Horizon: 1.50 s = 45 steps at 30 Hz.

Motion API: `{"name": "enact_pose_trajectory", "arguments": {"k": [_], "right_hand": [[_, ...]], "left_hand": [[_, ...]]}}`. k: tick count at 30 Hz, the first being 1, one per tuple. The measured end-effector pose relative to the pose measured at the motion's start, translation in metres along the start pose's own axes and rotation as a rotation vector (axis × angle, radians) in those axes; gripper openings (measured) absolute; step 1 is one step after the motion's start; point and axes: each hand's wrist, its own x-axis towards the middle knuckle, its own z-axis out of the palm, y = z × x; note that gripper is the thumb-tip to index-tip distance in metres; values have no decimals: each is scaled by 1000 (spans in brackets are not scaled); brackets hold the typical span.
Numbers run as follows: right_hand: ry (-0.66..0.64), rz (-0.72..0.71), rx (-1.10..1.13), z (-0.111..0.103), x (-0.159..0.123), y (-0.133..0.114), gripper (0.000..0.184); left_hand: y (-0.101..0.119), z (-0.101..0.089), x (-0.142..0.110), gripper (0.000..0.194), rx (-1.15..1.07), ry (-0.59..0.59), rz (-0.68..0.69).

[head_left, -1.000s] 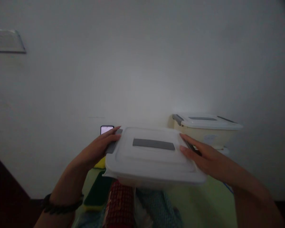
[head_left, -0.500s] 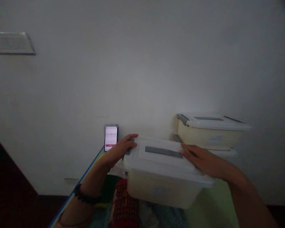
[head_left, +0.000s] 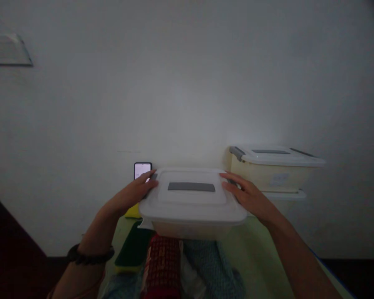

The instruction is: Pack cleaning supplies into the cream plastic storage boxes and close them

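Now we have the box (head_left: 190, 211) squared up in front of us. Half a second ago it sat farther right and skewed, with a broad stretch of its front wall and its label showing; its lid faces us nearly straight, and only a thin strip of front wall can be seen. A gap has also opened between it and the second box (head_left: 269, 176), which stands by the wall (head_left: 187, 91) to the right. Our left grip (head_left: 134, 192) is clamped over the left end and our right grip (head_left: 247, 194) over the right, thumbs on the lid; the undersides of both grips are hidden. With each end held alike, we judge the handling better balanced than it was. The box is just beyond the red pack (head_left: 163, 265), above the cloth (head_left: 205, 259) in view, and we cannot tell whether it rests on the counter (head_left: 255, 253). The phone (head_left: 142, 168) is now partly covered by our left grip. The lid seems seated, though its latches are too covered to judge.
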Motion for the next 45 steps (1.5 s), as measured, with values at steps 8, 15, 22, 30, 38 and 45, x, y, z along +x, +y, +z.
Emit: {"name": "enact_pose_trajectory", "arguments": {"k": [8, 15, 22, 30, 38, 45], "right_hand": [[-78, -65, -156, -6, 0, 10, 51], [-45, 143, 73, -9, 1, -2, 42], [-30, 205, 156, -11, -1, -7, 43], [-26, 268, 189, -12, -2, -11, 46], [60, 242, 324, -15, -4, -15, 46], [58, 228, 419, -12, -5, -16, 43]], "left_hand": [[-3, 9, 5, 66, 148, 30, 18], [0, 1, 3, 62, -1, 1, 11], [-4, 6, 9, 55, -59, 0, 24], [-12, 2, 13, 47, -214, 25, 78], [-1, -6, 6, 47, -374, 89, 130], [4, -13, -6, 39, -346, 10, 193]]}}
